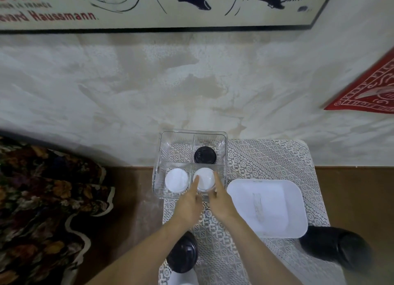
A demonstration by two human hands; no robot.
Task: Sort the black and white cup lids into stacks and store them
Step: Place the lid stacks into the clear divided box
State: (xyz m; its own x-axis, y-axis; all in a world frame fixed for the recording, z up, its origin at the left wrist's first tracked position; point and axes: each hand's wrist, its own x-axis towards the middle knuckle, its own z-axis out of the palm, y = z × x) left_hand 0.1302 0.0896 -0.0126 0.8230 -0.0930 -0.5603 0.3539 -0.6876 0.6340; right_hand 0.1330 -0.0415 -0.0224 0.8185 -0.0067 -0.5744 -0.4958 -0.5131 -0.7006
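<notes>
A clear four-compartment organiser (160, 154) stands at the table's far left. Its near-left cell holds a stack of white lids (176, 180). The far-right cell holds a stack of black lids (205, 155), and the far-left cell holds nothing. In the near-right cell sits another white lid stack (205, 179); my left hand (188, 201) and my right hand (220, 199) hold it from either side with fingers reaching over the organiser's wall. A further stack of black lids (183, 256) stands at the table's near-left edge, partly behind my left forearm.
A white square tray (270, 208) lies right of the organiser on the lace tablecloth (277, 156). A black rounded object (339, 245) sits at the near right. A floral fabric (42, 199) lies on the left, the wall just behind the table.
</notes>
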